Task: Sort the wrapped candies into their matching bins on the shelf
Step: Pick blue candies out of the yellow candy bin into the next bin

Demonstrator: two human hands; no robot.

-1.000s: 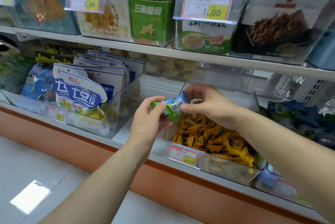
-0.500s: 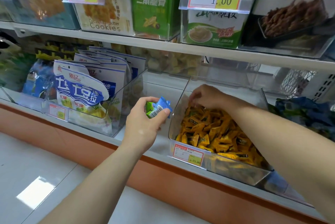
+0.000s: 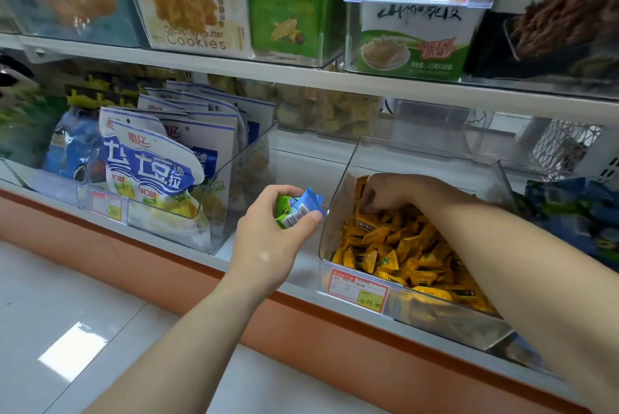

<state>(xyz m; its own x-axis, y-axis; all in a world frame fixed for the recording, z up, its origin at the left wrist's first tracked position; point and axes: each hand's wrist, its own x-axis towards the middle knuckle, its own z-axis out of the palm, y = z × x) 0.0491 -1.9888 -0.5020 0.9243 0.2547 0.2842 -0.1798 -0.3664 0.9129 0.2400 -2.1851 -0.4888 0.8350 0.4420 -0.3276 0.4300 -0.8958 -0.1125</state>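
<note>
Diving back into the clear plastic bin (image 3: 338, 179) of orange wrapped candies (image 3: 402, 246), the right hand (image 3: 398, 192) digs with curled fingers, its catch impossible to tell, while the left hand (image 3: 274, 242), just left of the bin, stays clamped on the green-and-blue wrapped strays (image 3: 298, 209), still unsorted.

Left hand (image 3: 268, 246) grips green-and-blue candies (image 3: 298, 209) — right hand (image 3: 395, 194) digs, fingers curled, among orange candies (image 3: 402, 246) in a clear bin (image 3: 338, 179).
</note>
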